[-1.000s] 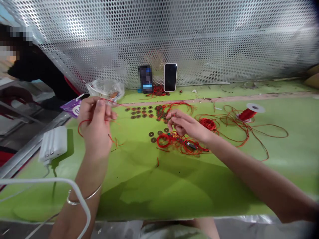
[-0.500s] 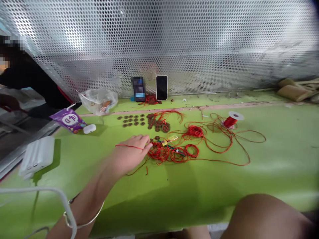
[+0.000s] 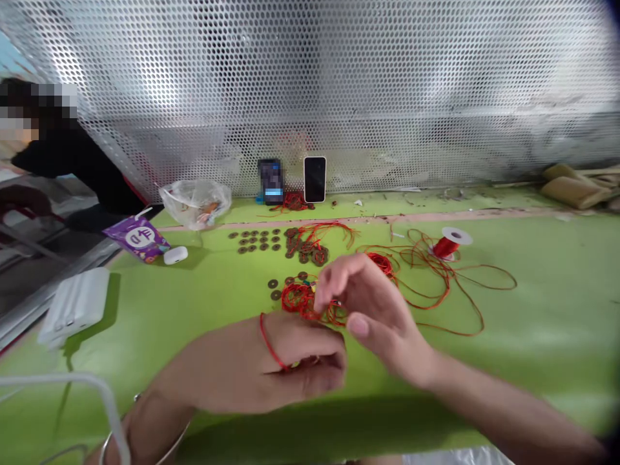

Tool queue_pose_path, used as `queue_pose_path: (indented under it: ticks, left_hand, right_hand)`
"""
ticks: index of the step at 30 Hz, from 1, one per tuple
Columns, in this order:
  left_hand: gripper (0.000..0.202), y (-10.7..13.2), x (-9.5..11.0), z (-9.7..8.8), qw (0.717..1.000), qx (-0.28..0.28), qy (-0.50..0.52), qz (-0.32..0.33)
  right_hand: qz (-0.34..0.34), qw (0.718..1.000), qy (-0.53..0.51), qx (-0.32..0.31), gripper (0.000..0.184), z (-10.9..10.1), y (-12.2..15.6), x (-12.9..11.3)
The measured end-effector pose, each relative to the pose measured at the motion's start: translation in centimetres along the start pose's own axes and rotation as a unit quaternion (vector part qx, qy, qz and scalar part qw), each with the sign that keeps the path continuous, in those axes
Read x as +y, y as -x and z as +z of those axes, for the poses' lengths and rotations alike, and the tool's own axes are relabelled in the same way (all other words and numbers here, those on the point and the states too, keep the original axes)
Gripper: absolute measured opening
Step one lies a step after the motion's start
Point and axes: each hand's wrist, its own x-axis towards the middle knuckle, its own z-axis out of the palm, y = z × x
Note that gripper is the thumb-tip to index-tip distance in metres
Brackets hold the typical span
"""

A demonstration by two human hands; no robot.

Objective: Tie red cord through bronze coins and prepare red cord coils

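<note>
My left hand [image 3: 271, 365] is low in the middle, fingers curled together, with a red cord [image 3: 269, 341] looped over its back. What the fingertips pinch is blurred. My right hand [image 3: 372, 310] hovers just right of it, fingers spread and bent, over a tangle of red cord loops [image 3: 303, 301] on the green table [image 3: 533, 336]. Brown round coins [image 3: 259, 240] lie in rows beyond the hands, with more red cord among them.
A red cord spool [image 3: 448, 244] with loose cord sits at right. Two phones [image 3: 314, 179] lean on the perforated metal screen. A plastic bag [image 3: 196, 201], purple packet [image 3: 138, 237], white earbud case [image 3: 175, 255] and white power bank [image 3: 75, 305] lie left. Another person in black [image 3: 58, 155] is far left.
My left hand drew back from the cord tangle toward me, the red cord still over it. My right hand came up from below into view beside it.
</note>
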Motion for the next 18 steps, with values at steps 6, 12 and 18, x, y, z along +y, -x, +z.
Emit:
queue_pose_path:
  ticks: [6,12,18]
  left_hand:
    - [0.037,-2.0,-0.2,0.6,0.989,0.073,0.111,0.058]
    - [0.031,-4.0,-2.0,2.3,0.978,0.128,0.163,0.022]
    - [0.045,-5.8,-5.2,4.0,0.93,0.188,0.312,-0.05]
  right_hand:
    - [0.157,0.964,-0.123,-0.173,0.061,-3.5,-1.1,5.3]
    - [0.234,0.847,-0.195,-0.436,0.071,-2.3,0.0,8.0]
    - [0.308,0.919,-0.078,-0.232,0.072,-2.6,0.6,10.7]
